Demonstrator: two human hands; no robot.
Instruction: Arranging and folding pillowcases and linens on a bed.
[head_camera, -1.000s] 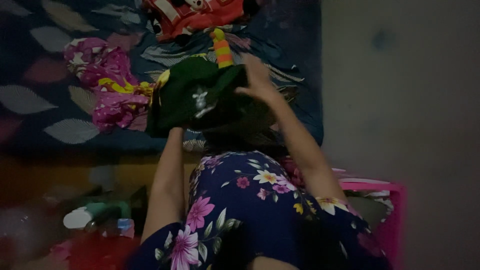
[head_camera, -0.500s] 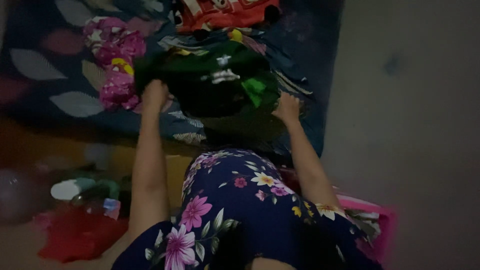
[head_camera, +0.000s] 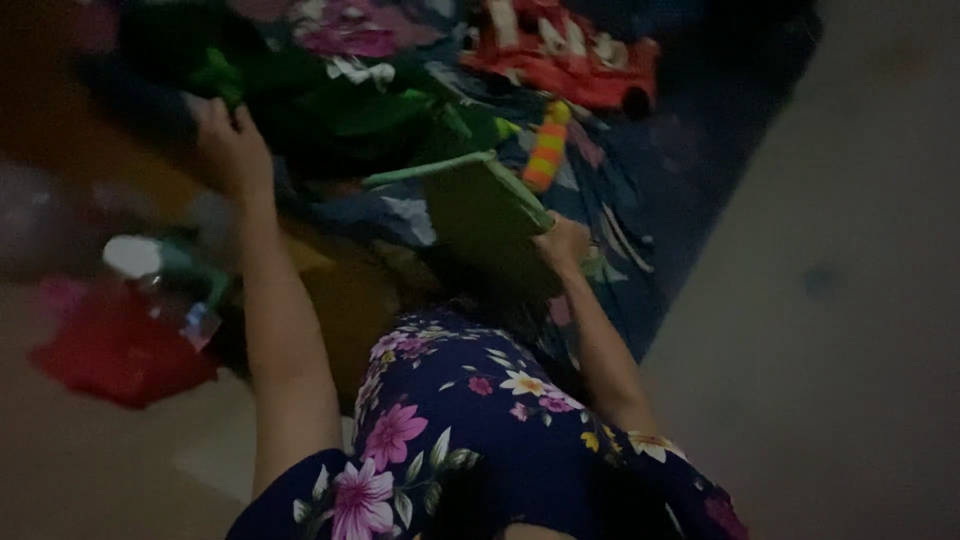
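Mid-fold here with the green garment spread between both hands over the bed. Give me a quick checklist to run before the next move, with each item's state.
1. Left hand grips the edge of the green garment: ok.
2. Right hand pinches the garment's lower corner: ok.
3. Cloth flat and free of wrinkles: not ok, it is bunched in the middle.
4. Striped orange toy apart from the cloth: cannot tell, it lies right beside it.
5. Red cloth on the bedsheet apart from the green garment: ok.
6. Picture sharp enough for details: not ok, dim and blurred.

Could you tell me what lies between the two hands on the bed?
In the head view, the dark green garment stretches between the left hand and right hand, each gripping an end.
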